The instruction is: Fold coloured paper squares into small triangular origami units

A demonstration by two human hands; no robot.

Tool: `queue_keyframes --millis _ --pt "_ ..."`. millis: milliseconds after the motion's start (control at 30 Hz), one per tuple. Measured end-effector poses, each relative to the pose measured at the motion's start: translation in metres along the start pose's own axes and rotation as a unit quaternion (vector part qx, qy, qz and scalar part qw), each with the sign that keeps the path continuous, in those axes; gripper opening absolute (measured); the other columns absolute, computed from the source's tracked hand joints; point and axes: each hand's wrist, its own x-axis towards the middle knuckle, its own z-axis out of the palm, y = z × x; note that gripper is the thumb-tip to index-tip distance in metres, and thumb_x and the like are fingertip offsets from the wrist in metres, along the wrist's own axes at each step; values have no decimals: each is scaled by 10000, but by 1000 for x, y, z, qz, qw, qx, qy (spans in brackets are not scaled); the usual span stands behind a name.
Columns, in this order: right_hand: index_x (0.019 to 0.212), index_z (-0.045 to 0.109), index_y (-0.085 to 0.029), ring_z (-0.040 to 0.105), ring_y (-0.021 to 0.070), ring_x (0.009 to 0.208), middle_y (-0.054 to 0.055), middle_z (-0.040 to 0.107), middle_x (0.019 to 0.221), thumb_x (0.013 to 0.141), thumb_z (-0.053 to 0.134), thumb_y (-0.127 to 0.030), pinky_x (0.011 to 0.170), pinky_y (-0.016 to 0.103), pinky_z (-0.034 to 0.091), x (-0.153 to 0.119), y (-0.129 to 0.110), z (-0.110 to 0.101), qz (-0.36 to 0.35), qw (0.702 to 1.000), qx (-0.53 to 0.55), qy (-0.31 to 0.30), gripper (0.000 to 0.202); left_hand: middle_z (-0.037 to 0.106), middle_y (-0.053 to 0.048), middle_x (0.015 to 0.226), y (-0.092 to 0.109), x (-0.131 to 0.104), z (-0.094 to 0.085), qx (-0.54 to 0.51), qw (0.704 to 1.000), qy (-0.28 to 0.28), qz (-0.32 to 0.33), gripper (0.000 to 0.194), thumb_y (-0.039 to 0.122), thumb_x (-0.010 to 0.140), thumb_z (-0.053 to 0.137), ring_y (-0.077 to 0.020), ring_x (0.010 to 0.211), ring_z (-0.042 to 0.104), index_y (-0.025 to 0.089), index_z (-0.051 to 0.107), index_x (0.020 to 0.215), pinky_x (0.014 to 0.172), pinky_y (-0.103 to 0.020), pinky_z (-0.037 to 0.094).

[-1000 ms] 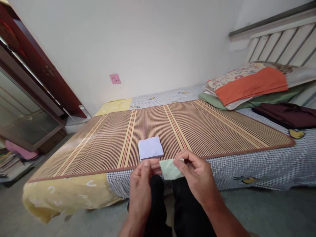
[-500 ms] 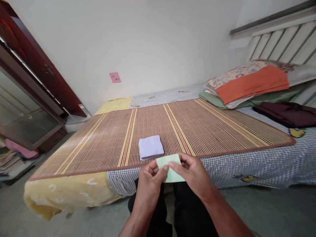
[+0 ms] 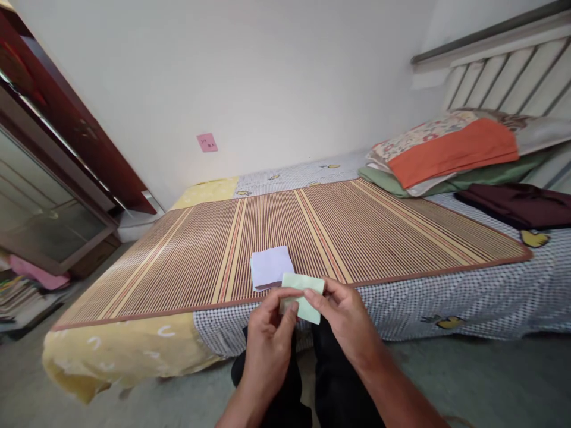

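A light green piece of paper (image 3: 307,309) is held up over the near edge of the bed. My right hand (image 3: 348,315) pinches its right side, thumb on the front face. My left hand (image 3: 273,327) is at its left side, with the index finger stretched across the front and the thumb on the lower left part. Just beyond the hands, a stack of pale lilac paper (image 3: 271,264) lies on the striped mat, with a greenish edge showing at its left.
The striped mat (image 3: 191,261) covers much of the bed. Folded bedding with an orange cloth (image 3: 455,151) and a dark maroon cloth (image 3: 513,205) lie at the right. A pink note (image 3: 207,142) is on the wall.
The green paper has tilted and moved slightly left. My left index finger has come from behind the paper to lie across its front.
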Motion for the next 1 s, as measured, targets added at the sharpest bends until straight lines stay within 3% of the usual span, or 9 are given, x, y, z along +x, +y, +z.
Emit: queue_keyframes --millis 133,267,367,433,533,600,667,767,1000 --pt "752 666 -176 530 138 581 -22 553 615 931 644 -435 542 245 427 0 -2 -9 -11 996 -81 -42 316 717 -40 760 8 11 -17 -18 994 -69 -79 183 320 853 744 -144 635 547 197 829 958 604 -242 433" --pt "707 616 -184 477 128 544 -37 495 582 936 624 -388 493 240 371 -2 -5 -10 -24 990 -130 -40 307 772 -71 896 12 16 -20 -102 977 -128 -133 221 321 834 778 -176 765 643 209 829 1018 718 -270 490" --pt "662 562 -193 439 114 517 -47 459 566 930 645 -373 459 233 338 -4 -6 -8 -40 986 -157 -44 333 786 -81 861 7 18 -18 -160 965 -110 -176 209 284 778 830 -177 763 671 186 839 962 749 -279 509" --pt "736 605 -194 503 124 553 -36 524 614 947 635 -394 496 231 409 -4 -6 -9 -57 986 -156 -30 292 785 -89 828 4 20 -17 -197 955 -74 -207 222 267 727 863 -162 719 664 156 843 918 708 -258 507" --pt "1123 678 -223 679 189 863 38 703 949 977 611 -386 762 303 557 -2 -9 -18 -104 982 -156 -6 230 789 -133 881 1 24 -18 -238 941 -34 -236 260 289 696 881 -163 726 659 107 844 878 663 -240 511" --pt "1255 657 -269 657 231 1119 72 689 1194 980 615 -335 946 378 535 -2 -13 -24 -143 971 -192 -24 286 785 -157 906 2 26 -19 -252 937 -34 -239 281 329 720 869 -170 742 657 84 843 856 655 -240 520" --pt "1194 698 -285 612 246 1219 72 657 1279 970 627 -278 1034 420 491 -3 -19 -28 -176 954 -235 -57 235 776 -160 881 4 26 -19 -256 935 -47 -240 313 370 745 855 -166 726 647 73 843 842 633 -236 520" --pt "1111 729 -289 617 232 1206 54 648 1279 943 639 -195 1058 419 472 -6 -26 -28 -191 940 -263 -105 213 757 -142 818 4 26 -18 -259 931 -59 -249 360 411 749 855 -148 673 620 67 843 856 589 -223 506" --pt "982 728 -260 649 179 1115 15 689 1154 904 636 -76 1012 328 478 -10 -32 -21 -173 941 -250 -147 220 708 -85 700 -2 25 -17 -257 930 -75 -253 377 450 783 828 -119 593 576 78 837 842 554 -215 469"
